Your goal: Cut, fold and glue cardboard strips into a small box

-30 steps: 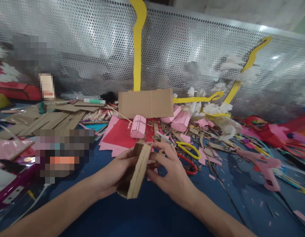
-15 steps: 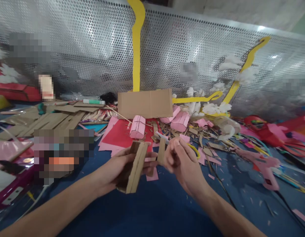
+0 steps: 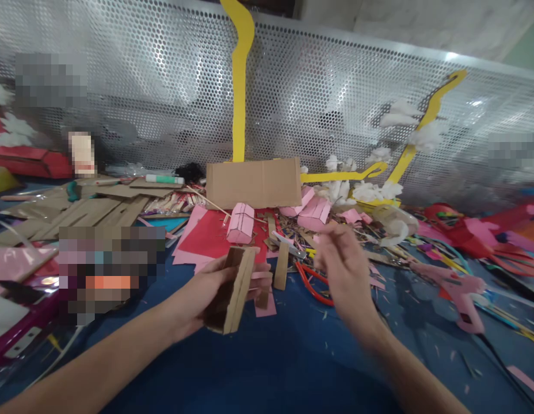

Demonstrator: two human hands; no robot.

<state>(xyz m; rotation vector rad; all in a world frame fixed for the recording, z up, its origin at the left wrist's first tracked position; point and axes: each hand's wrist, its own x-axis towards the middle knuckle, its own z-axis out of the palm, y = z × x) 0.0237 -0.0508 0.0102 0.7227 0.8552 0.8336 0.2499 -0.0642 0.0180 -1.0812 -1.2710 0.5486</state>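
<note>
Left hand (image 3: 202,296) grips a folded brown corrugated-cardboard piece (image 3: 240,293), tilted above the dark blue tabletop (image 3: 267,368). Right hand (image 3: 345,270) hangs near the red-handled scissors (image 3: 307,283), fingers curled; cannot tell whether anything is pinched between them. A flat, narrow brown cardboard strip (image 3: 281,267) lies between the hands. Step, as judged: handling the folded piece, left hand supporting it. Next move, probably: calls for a firm left grip; picking up strip or scissors would need the right fingers spread.
</note>
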